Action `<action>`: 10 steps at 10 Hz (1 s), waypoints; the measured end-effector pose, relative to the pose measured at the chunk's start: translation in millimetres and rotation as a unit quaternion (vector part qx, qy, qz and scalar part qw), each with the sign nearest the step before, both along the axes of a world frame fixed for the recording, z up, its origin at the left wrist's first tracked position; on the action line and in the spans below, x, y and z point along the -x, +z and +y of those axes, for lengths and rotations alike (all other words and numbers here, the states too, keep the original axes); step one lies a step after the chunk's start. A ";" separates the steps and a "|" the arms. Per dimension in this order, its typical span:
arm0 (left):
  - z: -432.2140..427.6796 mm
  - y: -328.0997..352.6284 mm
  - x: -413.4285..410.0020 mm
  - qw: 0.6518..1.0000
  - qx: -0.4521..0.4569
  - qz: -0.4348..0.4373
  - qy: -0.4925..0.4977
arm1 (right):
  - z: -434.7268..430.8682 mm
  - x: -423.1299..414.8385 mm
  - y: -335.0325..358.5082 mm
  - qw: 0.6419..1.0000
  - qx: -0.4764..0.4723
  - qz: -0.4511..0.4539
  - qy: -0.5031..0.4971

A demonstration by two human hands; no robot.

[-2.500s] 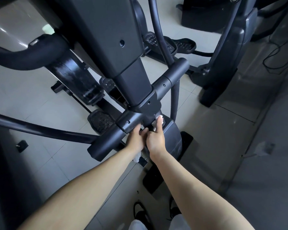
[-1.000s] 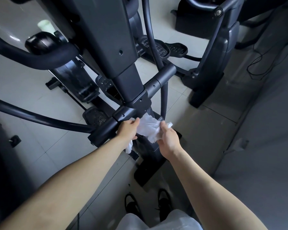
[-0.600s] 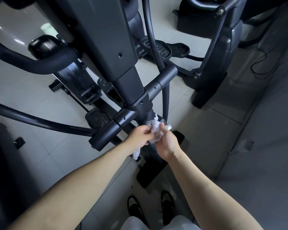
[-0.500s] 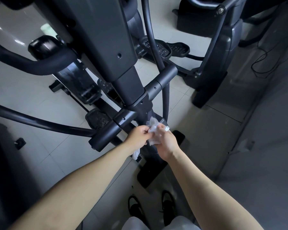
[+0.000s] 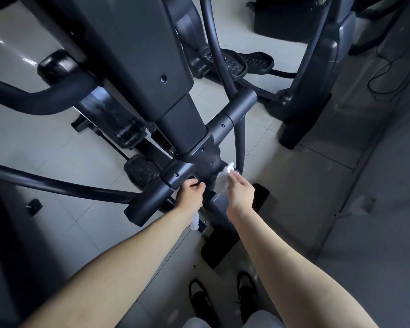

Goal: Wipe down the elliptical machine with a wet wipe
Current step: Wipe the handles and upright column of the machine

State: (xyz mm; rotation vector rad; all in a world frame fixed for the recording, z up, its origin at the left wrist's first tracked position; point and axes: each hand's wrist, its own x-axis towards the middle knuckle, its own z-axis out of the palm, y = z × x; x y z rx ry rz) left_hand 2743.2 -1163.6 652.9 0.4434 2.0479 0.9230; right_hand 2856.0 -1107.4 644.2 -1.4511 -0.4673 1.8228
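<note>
Dark grey elliptical machine (image 5: pixel 133 55) standing on a pale tiled floor (image 5: pixel 57 147). Left hand (image 5: pixel 191 194), fingers curled beneath the crossbar (image 5: pixel 223 124), grips a white tissue scrap (image 5: pixel 195 221) trailing below its heel. Right hand (image 5: pixel 238 189), fingers nearly straight, presses a crumpled white wet wipe (image 5: pixel 224 177) against the machine's central joint.

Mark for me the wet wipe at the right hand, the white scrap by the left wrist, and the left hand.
wet wipe (image 5: pixel 223 179), head view, crumpled middle beside the fingers.
white scrap (image 5: pixel 195 221), head view, its hanging lower end.
left hand (image 5: pixel 191 194), head view, back of the hand.
</note>
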 end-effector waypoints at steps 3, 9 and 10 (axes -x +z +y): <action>8.8 -17.0 5.6 0.999 -0.035 0.025 -0.019 | 19.9 52.6 -20.2 0.994 -0.101 -0.024 0.040; 7.2 -30.6 24.3 0.989 -0.047 0.092 -0.101 | -15.0 77.8 -20.1 0.977 -0.155 -0.112 0.095; 4.7 -32.3 25.4 0.989 -0.061 0.086 -0.105 | -23.6 73.5 -26.0 0.974 -0.149 -0.110 0.130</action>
